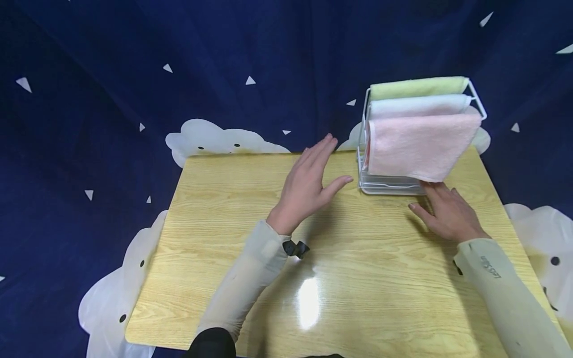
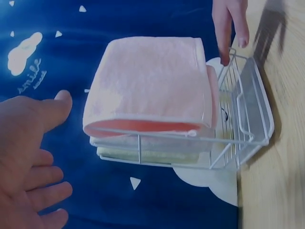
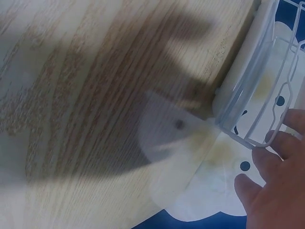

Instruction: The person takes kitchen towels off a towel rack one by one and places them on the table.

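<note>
A white wire rack (image 1: 478,103) with a clear tray (image 1: 389,190) at its base stands at the table's back right. Three small towels hang folded over its bars: a pink towel (image 1: 421,144) at the front, a white towel (image 1: 416,106) in the middle and a light green towel (image 1: 416,88) at the back. My right hand (image 1: 449,215) is at the rack's lower right front, its fingertips at the wire (image 3: 289,90), partly under the pink towel's edge. Left of the rack, my left hand (image 1: 306,186) hangs in the air with fingers extended, holding nothing.
The wooden table (image 1: 224,238) extends left and in front of the rack. Behind it hangs a dark blue curtain (image 1: 286,59) with white triangles and cloud shapes, close to the rack's back. Both forearms reach over the table.
</note>
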A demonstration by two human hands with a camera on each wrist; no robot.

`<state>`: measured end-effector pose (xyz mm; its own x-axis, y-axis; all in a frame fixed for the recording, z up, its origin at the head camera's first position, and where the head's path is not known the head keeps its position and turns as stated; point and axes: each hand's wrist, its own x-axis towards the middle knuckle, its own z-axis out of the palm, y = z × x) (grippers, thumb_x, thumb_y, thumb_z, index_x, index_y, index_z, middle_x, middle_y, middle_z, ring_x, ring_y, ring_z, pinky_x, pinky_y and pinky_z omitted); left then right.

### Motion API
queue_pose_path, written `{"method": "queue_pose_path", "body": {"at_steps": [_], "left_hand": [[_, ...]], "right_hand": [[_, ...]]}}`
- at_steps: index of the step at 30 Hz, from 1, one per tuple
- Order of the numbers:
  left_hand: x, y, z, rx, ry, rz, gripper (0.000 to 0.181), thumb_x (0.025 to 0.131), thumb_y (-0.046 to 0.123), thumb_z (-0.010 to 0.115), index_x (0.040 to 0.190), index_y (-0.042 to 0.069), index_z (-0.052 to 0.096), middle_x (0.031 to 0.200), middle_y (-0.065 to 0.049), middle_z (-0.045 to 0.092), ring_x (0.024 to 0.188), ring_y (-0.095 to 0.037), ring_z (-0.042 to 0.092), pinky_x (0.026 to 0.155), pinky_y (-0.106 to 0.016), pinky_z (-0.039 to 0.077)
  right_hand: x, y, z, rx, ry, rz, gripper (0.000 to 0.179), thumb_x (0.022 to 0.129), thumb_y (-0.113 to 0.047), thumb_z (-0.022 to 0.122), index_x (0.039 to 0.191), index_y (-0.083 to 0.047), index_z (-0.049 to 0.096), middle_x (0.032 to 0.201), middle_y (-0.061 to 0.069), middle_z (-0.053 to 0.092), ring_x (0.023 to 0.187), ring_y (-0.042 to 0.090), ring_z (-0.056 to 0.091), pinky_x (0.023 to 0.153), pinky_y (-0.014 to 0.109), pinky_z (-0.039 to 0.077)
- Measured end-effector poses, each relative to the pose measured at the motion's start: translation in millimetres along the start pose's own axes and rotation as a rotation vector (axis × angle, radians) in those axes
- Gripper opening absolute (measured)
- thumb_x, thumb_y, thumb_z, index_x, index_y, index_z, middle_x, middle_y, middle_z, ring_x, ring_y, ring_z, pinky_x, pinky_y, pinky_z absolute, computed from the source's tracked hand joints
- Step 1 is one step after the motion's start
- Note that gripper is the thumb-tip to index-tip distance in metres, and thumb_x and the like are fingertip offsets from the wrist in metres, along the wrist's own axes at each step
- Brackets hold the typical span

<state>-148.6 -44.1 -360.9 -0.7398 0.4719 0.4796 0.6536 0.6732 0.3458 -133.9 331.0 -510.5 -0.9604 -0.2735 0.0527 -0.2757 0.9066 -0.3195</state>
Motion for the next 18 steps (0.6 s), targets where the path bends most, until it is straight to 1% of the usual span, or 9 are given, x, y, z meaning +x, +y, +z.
{"method": "queue_pose_path", "body": {"at_steps": [3, 5, 7, 11, 15, 18], "left_hand": [[4.9, 3.4, 2.3, -0.053, 0.042, 0.008, 0.073, 0.095, 0.043, 0.07, 0.148, -0.001, 0.045, 0.151, -0.016, 0.046, 0.142, -0.022, 0.039, 0.117, -0.029, 0.021], [8.5, 5.6, 3.5, -0.072, 0.074, 0.014, 0.071, 0.094, 0.041, 0.072, 0.145, -0.002, 0.048, 0.148, -0.016, 0.049, 0.14, -0.022, 0.042, 0.116, -0.027, 0.023], [12.7, 7.8, 4.4, -0.086, 0.109, 0.028, 0.069, 0.093, 0.037, 0.074, 0.143, -0.003, 0.05, 0.145, -0.017, 0.052, 0.137, -0.023, 0.045, 0.115, -0.026, 0.025], [22.1, 12.3, 5.8, -0.107, 0.157, 0.054, 0.065, 0.091, 0.033, 0.077, 0.139, -0.004, 0.054, 0.141, -0.016, 0.056, 0.132, -0.024, 0.05, 0.113, -0.024, 0.028], [33.0, 17.0, 7.0, -0.104, 0.168, 0.068, 0.062, 0.09, 0.031, 0.079, 0.136, -0.004, 0.057, 0.135, -0.014, 0.06, 0.127, -0.023, 0.054, 0.11, -0.022, 0.03], [42.9, 20.6, 8.5, -0.094, 0.151, 0.077, 0.061, 0.09, 0.031, 0.079, 0.135, -0.004, 0.058, 0.132, -0.013, 0.063, 0.123, -0.022, 0.055, 0.108, -0.021, 0.031]], "right_hand": [[0.1, 0, 0, 0.002, -0.001, 0.003, 0.084, 0.101, -0.052, 0.052, 0.163, -0.025, 0.003, 0.168, 0.009, 0.006, 0.147, 0.043, 0.02, 0.107, 0.073, 0.018], [0.3, -1, 0, 0.005, -0.002, 0.006, 0.084, 0.101, -0.052, 0.052, 0.163, -0.025, 0.003, 0.168, 0.009, 0.006, 0.147, 0.044, 0.02, 0.107, 0.073, 0.018], [0.5, -1, 0, 0.005, -0.003, 0.009, 0.083, 0.101, -0.052, 0.052, 0.163, -0.025, 0.004, 0.168, 0.01, 0.007, 0.146, 0.044, 0.021, 0.107, 0.073, 0.017], [0.5, -2, -1, -0.002, -0.005, 0.007, 0.083, 0.101, -0.052, 0.052, 0.163, -0.025, 0.005, 0.167, 0.013, 0.01, 0.145, 0.045, 0.023, 0.106, 0.073, 0.019], [0.4, -3, -2, -0.005, -0.006, 0.007, 0.084, 0.1, -0.052, 0.053, 0.163, -0.025, 0.004, 0.167, 0.013, 0.011, 0.144, 0.046, 0.024, 0.105, 0.073, 0.02], [0.5, -4, -2, -0.01, -0.008, 0.011, 0.084, 0.1, -0.052, 0.053, 0.163, -0.025, 0.004, 0.167, 0.014, 0.011, 0.144, 0.046, 0.024, 0.105, 0.074, 0.02]]}}
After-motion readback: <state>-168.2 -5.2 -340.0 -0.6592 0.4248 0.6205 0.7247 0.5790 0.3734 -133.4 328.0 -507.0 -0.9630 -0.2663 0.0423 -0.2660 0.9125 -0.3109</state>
